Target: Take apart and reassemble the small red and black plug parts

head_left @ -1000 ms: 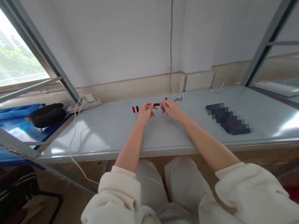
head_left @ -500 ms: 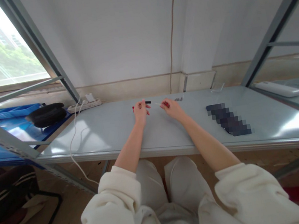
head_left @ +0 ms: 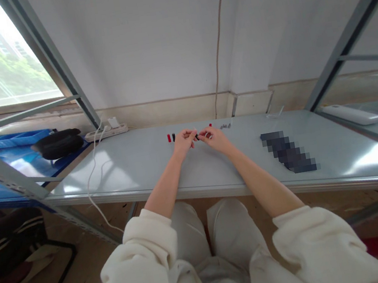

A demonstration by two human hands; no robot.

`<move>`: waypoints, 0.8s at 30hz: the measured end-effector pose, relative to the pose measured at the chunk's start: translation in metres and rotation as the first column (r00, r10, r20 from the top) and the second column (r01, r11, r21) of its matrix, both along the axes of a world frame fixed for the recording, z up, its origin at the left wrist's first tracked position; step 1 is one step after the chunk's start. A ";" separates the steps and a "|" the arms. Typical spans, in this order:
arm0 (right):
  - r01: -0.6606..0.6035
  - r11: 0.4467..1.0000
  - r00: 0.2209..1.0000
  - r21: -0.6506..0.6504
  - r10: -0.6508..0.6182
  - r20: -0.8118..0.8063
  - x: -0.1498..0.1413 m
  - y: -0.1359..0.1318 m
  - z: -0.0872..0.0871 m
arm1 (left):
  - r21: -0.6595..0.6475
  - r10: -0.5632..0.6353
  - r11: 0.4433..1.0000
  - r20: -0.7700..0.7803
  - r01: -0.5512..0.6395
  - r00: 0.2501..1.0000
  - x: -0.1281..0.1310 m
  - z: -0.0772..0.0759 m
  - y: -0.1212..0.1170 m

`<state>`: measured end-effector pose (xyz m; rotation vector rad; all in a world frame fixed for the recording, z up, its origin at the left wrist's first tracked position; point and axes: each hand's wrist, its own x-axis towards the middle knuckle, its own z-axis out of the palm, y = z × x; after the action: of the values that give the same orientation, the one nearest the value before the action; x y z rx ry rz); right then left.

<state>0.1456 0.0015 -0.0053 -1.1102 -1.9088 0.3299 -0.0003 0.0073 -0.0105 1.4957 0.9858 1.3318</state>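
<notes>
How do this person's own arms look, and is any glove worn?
Loose cream sleeves, thick and bunched, end near the elbows. The left forearm and right forearm are bare. Left grip and right grip wear no gloves; no watch shows.

A short black piece (head_left: 197, 137) slants between the left hand (head_left: 184, 143) and right hand (head_left: 214, 139).

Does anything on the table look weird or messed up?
Yes! The dark thing lying right of the right hand looks odd: big square blocks cover it, so I can't tell what it is. Also, a white cord dangles over the table's front edge instead of lying tidy.
</notes>
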 end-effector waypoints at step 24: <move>0.110 0.988 0.986 -0.104 -0.096 0.137 0.010 0.007 -0.005 | 0.249 0.200 0.963 -0.416 -0.101 0.887 0.002 -0.008 -0.001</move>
<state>0.1559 0.0085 -0.0107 -1.3291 -1.9587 0.3154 0.0021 0.0066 -0.0186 1.9826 1.2928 1.2690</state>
